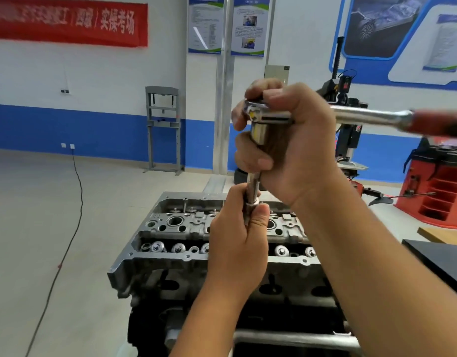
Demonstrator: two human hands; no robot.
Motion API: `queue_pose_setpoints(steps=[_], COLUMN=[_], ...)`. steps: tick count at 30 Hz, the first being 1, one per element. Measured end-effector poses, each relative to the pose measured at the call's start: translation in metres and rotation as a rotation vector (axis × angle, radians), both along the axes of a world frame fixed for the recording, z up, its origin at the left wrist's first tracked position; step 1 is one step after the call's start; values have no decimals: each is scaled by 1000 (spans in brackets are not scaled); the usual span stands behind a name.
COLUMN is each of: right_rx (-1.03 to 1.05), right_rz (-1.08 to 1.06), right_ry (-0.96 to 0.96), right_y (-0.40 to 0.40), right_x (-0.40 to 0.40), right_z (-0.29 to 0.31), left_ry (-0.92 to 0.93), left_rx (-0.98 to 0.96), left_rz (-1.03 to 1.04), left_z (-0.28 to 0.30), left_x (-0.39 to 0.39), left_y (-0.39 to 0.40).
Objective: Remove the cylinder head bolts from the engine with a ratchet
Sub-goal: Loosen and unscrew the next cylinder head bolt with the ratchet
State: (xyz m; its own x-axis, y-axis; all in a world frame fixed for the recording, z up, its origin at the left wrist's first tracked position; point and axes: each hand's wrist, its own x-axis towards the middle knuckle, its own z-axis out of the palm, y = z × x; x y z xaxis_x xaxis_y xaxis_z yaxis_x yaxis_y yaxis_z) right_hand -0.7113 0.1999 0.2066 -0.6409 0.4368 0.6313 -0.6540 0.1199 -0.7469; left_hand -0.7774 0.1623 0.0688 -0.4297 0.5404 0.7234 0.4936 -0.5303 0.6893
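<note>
Fingers [250, 161] of both hands are gripping the ratchet [268, 117] and extension bar [252, 188] above the cylinder head [170, 228], risking the socket slipping if tilted.

The far wall [93, 73] is white above a blue band, with a red banner [67, 21] of white characters at the upper left, two framed posters [228, 25] beside a grey vertical pipe [223, 99] near the middle, and a large blue-edged display panel [402, 34] at the right. On the pale grey floor [55, 215] a grey steel press frame [164, 130] stands against the wall, and a black cable [67, 240] runs from a low wall socket [67, 145] toward the near left. At the right stand a black tyre-changing machine [348, 119] and a red machine with shelves [438, 186], with a dark tabletop [443, 264] nearer
</note>
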Motion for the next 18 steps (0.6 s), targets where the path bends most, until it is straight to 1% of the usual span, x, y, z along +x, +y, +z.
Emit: queue_pose_setpoints(steps=[2, 3, 5, 7, 10, 11, 12, 13, 15, 16, 18], right_rx=[-107, -159, -176, -124, -23, 9, 28, 29, -17, -58, -135], right_rz=[207, 250, 252, 130, -190, -244, -242, -179, 59, 151, 209], right_ry=[-59, -55, -36, 19, 145, 153, 127, 71, -52, -73, -50], right_y=[8, 12, 16, 12, -1, -4, -4, -2, 4, 9, 15], right_x=[3, 5, 8, 8, 3, 0, -3, -4, -3, 0, 4], right_z=[8, 8, 4, -3, -13, -13, -10, -6, 4, 7, 7], left_ry=[-19, -20, -22, -7, 11, 13, 5, -11, -37, -44, -53], left_rx=[-2, -4, -7, 0, 25, 34, 40, 35, 7, -3, -7], left_rz=[-71, -95, -105, -48, 30, 58, 76, 67, 3, -34, -89], left_z=[-1, -1, -1, -1, -1, -1, -1, -1, -1, -1, 1], left_x=[-2, -3, -2, -1, 4, 4, 4, 3, 1, -1, -2], left_y=[-1, -1, -1, 0, 2, 2, 2, 2, 2, 1, -1])
